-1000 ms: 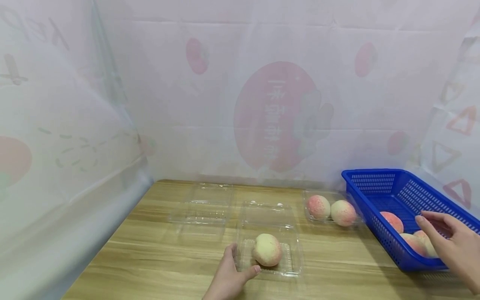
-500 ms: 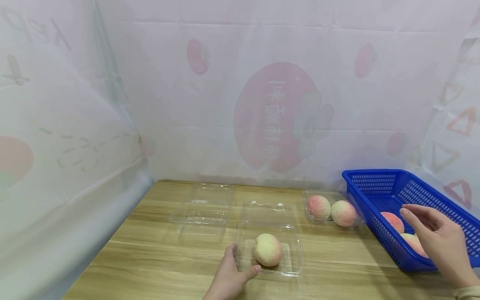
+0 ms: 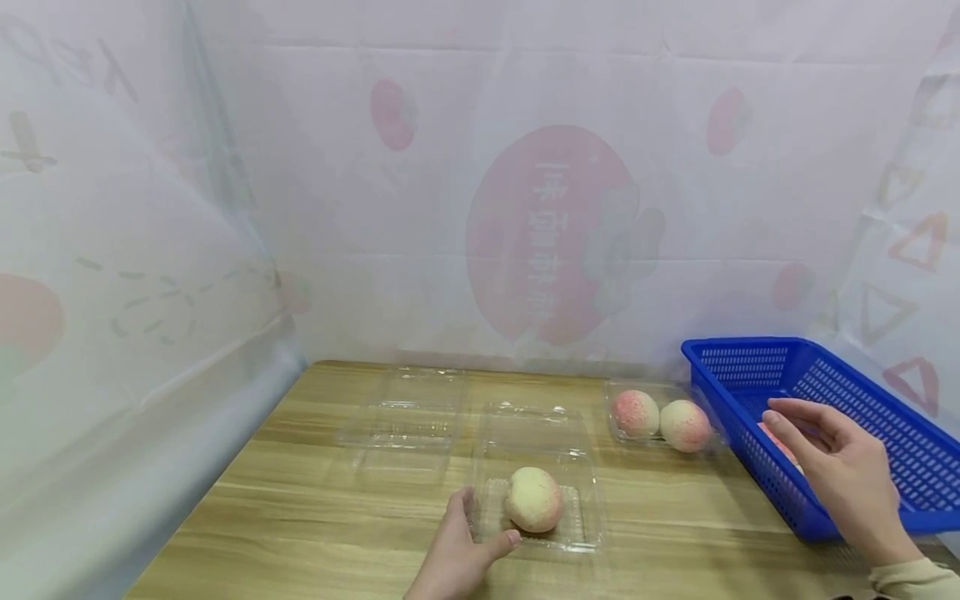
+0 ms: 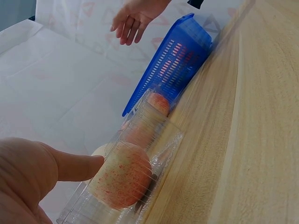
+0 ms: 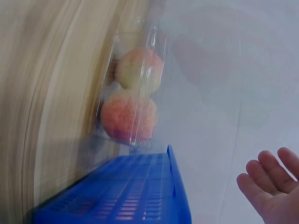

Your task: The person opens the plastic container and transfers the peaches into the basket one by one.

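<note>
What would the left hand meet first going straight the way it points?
Probably the clear box holding the nearest peach; depth is unclear, and the left hand may be touching it now.

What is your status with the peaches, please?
Left grip at middle clear container, lid open. Right grip empty, raised by blue basket. One peach inside that container. No obstruction seen.

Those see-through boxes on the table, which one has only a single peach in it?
The middle box, by the left hand, holds one peach. The right box, beside the blue basket, holds two; the left box shows none.
</note>
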The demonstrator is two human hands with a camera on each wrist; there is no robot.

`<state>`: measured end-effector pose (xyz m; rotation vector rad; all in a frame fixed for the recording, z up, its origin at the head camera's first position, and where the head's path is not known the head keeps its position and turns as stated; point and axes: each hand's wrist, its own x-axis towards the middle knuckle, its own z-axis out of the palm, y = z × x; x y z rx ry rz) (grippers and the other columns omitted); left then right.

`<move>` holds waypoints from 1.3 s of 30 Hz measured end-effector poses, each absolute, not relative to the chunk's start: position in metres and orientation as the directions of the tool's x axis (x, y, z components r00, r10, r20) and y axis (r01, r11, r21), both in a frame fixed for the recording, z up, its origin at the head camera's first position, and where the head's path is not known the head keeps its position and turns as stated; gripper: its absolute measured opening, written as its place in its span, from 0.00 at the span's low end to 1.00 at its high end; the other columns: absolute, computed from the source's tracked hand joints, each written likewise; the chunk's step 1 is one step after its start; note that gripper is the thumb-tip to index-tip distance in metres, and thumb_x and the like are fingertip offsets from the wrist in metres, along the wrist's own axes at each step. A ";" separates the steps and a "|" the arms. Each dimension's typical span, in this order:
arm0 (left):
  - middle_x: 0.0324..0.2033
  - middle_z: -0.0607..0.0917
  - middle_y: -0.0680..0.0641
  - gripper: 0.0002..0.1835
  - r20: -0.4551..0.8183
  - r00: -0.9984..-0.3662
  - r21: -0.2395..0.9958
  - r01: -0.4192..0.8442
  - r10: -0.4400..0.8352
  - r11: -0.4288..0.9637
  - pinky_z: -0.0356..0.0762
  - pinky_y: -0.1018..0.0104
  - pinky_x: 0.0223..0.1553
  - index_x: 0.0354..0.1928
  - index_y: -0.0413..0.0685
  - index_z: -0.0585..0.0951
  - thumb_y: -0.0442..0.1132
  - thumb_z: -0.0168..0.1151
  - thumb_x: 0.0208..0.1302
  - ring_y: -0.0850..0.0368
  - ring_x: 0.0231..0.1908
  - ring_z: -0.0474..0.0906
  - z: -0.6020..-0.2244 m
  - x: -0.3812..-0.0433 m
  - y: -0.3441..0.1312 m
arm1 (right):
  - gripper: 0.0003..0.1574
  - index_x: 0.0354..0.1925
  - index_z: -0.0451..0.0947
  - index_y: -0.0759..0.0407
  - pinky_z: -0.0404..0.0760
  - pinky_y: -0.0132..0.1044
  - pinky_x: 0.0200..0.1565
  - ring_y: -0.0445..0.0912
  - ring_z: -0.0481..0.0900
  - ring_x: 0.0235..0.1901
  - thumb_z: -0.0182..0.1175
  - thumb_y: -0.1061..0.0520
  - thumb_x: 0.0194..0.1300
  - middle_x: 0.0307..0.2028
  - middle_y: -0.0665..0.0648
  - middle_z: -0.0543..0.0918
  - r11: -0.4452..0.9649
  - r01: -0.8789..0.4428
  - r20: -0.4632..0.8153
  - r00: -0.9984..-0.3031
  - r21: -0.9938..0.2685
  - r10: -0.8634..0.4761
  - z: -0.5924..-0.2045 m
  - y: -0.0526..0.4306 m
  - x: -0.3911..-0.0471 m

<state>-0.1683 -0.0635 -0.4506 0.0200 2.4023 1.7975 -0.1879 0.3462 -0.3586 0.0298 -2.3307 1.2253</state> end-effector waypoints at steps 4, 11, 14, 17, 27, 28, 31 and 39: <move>0.65 0.57 0.18 0.56 -0.101 -0.990 0.955 -0.071 0.093 0.289 0.63 0.32 0.58 0.70 0.23 0.50 0.49 0.75 0.55 0.20 0.61 0.59 -0.450 -0.168 -0.064 | 0.23 0.59 0.77 0.60 0.76 0.18 0.41 0.27 0.78 0.47 0.63 0.55 0.69 0.49 0.39 0.81 0.558 -0.288 0.446 -0.879 -0.778 0.167 -0.359 0.335 -0.189; 0.66 0.56 0.19 0.56 -0.111 -0.988 0.956 -0.078 0.104 0.283 0.64 0.31 0.57 0.70 0.24 0.49 0.50 0.74 0.56 0.20 0.61 0.60 -0.451 -0.168 -0.065 | 0.23 0.58 0.77 0.62 0.78 0.22 0.43 0.32 0.79 0.48 0.63 0.53 0.69 0.50 0.47 0.82 0.552 -0.325 0.461 -0.879 -0.768 0.124 -0.362 0.309 -0.193; 0.66 0.56 0.19 0.56 -0.116 -0.987 0.956 -0.082 0.109 0.280 0.65 0.31 0.56 0.70 0.24 0.49 0.50 0.74 0.56 0.19 0.60 0.60 -0.451 -0.168 -0.065 | 0.22 0.57 0.78 0.62 0.79 0.24 0.43 0.35 0.80 0.48 0.64 0.55 0.68 0.49 0.49 0.83 0.529 -0.358 0.471 -0.877 -0.769 0.092 -0.365 0.296 -0.196; 0.66 0.56 0.19 0.57 -0.118 -0.987 0.957 -0.083 0.109 0.279 0.64 0.30 0.56 0.70 0.24 0.49 0.50 0.74 0.56 0.19 0.60 0.59 -0.452 -0.168 -0.065 | 0.23 0.58 0.77 0.63 0.80 0.26 0.44 0.36 0.80 0.48 0.64 0.54 0.68 0.51 0.52 0.82 0.494 -0.365 0.443 -0.895 -0.789 0.047 -0.367 0.283 -0.198; 0.66 0.55 0.19 0.57 -0.120 -0.987 0.955 -0.086 0.108 0.284 0.64 0.30 0.56 0.70 0.24 0.49 0.51 0.74 0.55 0.19 0.61 0.59 -0.452 -0.169 -0.065 | 0.23 0.54 0.78 0.64 0.81 0.29 0.46 0.42 0.81 0.49 0.67 0.54 0.65 0.50 0.61 0.81 0.411 -0.384 0.394 -0.917 -0.827 -0.063 -0.380 0.242 -0.207; 0.66 0.55 0.19 0.57 -0.120 -0.987 0.955 -0.085 0.107 0.284 0.64 0.30 0.56 0.70 0.24 0.49 0.51 0.74 0.55 0.19 0.61 0.59 -0.452 -0.169 -0.065 | 0.23 0.54 0.78 0.65 0.81 0.30 0.46 0.43 0.81 0.49 0.68 0.55 0.65 0.50 0.61 0.81 0.398 -0.392 0.394 -0.916 -0.829 -0.080 -0.382 0.238 -0.208; 0.67 0.56 0.20 0.57 -0.121 -0.987 0.955 -0.086 0.107 0.283 0.63 0.30 0.57 0.70 0.24 0.49 0.51 0.74 0.55 0.19 0.61 0.59 -0.452 -0.169 -0.064 | 0.23 0.53 0.78 0.67 0.81 0.32 0.48 0.45 0.81 0.49 0.69 0.57 0.63 0.49 0.62 0.82 0.370 -0.415 0.398 -0.909 -0.831 -0.125 -0.386 0.229 -0.210; 0.66 0.57 0.19 0.57 -0.130 -0.986 0.955 -0.096 0.105 0.282 0.65 0.31 0.56 0.71 0.25 0.49 0.51 0.74 0.55 0.19 0.60 0.60 -0.451 -0.169 -0.065 | 0.25 0.52 0.77 0.67 0.80 0.39 0.52 0.49 0.81 0.49 0.72 0.59 0.59 0.48 0.61 0.82 0.325 -0.409 0.367 -0.912 -0.852 -0.186 -0.394 0.210 -0.217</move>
